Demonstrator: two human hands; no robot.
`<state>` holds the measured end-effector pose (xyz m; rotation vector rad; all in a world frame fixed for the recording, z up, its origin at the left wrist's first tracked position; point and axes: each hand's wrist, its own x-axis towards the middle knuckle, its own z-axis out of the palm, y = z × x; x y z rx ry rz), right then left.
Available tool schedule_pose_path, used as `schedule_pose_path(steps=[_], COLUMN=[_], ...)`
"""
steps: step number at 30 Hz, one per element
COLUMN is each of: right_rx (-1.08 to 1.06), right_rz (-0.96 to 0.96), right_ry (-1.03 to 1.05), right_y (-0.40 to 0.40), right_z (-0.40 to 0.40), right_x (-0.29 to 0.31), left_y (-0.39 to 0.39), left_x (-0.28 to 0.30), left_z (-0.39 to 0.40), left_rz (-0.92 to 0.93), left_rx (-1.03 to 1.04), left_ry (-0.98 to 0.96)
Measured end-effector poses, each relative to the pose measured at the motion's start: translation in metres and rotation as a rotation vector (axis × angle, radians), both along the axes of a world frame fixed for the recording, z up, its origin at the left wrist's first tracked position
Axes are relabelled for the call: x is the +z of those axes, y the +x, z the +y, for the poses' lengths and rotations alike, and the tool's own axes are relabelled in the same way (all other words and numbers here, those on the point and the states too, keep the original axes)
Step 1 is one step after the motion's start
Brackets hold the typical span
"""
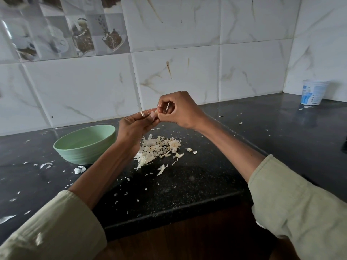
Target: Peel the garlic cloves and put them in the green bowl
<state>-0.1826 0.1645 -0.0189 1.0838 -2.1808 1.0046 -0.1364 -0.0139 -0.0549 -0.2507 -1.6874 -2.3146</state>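
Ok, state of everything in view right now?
garlic clove: pinched between both hands, mid-peel
left hand: holding the clove
right hand: pulling at skin
green bowl: upright, contents not visible
peel pile: loose on counter
white tub: upright, far corner

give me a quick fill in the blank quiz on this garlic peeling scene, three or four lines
1. Both hands, left and right, hold a garlic clove above the ____ countertop.
2. The green bowl sits to the ____ of the pile of garlic skins.
3. A white plastic tub stands in the far ____ corner.

Missing words: black; left; right
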Motion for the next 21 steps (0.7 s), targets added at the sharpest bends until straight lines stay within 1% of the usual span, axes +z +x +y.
schedule_pose_path(steps=[5, 10, 15, 21], right_rx=[-0.017, -0.009, 0.009, -0.013], right_rz=[0.030, 0.062, 0.035, -0.022], right_ry=[0.046, 0.114, 0.115, 0.077], right_y=[0.0001, 0.0009, -0.0007, -0.0050], right_z=[0.0002, -0.0011, 0.0000, 0.0050], right_x=[-0.0006, -0.0009, -0.0020, 0.0024], left_y=[0.0053, 0.0052, 0.0037, 0.0059], left_x=[0.0035, 0.0036, 0.0090, 0.0072], left_z=[0.0028, 0.0036, -0.0002, -0.0027], left_rz=[-0.007, -0.061, -0.158, -0.074], left_rx=[-0.030, 0.051, 0.054, 0.033], left_ry=[-0.014, -0.003, 0.119, 0.091])
